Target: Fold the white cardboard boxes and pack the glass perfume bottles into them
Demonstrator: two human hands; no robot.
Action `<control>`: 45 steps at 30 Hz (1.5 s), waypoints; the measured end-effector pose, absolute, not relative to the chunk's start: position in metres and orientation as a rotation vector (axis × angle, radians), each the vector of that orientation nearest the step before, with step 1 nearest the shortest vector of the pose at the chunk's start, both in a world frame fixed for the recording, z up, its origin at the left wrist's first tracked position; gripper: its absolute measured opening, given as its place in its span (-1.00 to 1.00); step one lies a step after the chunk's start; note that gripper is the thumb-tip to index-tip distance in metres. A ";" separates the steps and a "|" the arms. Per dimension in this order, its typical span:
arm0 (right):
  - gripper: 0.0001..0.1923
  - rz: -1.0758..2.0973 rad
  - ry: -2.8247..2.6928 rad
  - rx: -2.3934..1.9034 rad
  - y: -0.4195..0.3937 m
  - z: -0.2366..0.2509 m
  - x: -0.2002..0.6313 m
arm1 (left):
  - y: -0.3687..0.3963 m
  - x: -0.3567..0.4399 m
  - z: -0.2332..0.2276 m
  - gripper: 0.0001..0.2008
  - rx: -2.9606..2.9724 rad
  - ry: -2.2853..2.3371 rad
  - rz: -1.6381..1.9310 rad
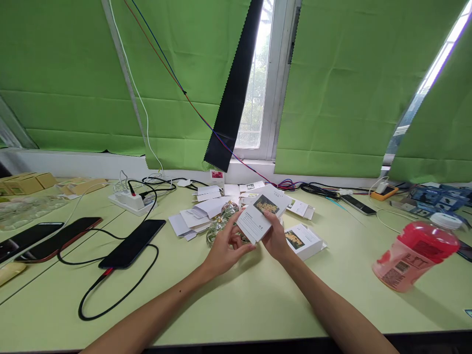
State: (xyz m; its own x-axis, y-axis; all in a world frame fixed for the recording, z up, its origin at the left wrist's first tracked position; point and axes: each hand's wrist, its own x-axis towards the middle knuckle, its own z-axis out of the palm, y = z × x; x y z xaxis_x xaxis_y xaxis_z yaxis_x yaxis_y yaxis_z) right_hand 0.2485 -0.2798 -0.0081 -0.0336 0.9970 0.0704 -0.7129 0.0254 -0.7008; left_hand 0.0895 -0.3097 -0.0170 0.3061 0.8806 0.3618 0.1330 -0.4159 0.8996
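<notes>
A white printed cardboard box (254, 222) with a yellow flower picture is held up, tilted, above the table. My right hand (275, 233) grips its right side, thumb on the printed face. My left hand (226, 243) is closed at its lower left edge, with some fingers hidden behind it. Just behind my left hand lie clear round ornaments (217, 228) with ribbon-like loops, partly covered by the hand. A similar white box (304, 241) lies on the table to the right of my right hand.
Flat white cartons (199, 216) are heaped behind my hands. A phone (132, 244) with a looping black cable and a power strip (129, 200) sit to the left. A pink drink bottle (415, 253) stands at right. Cables (320, 191) run along the wall.
</notes>
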 end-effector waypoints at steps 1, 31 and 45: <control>-0.51 1.487 -0.679 -0.548 -0.280 -0.008 0.248 | -0.310 0.089 -0.017 -0.07 1.771 0.913 1.176; -0.47 1.454 -0.752 -0.561 -0.287 -0.002 0.247 | -0.314 0.092 -0.014 -0.04 1.803 0.981 1.207; -0.50 1.433 -0.818 -0.548 -0.289 -0.003 0.249 | -0.312 0.091 -0.022 -0.08 1.802 0.981 1.222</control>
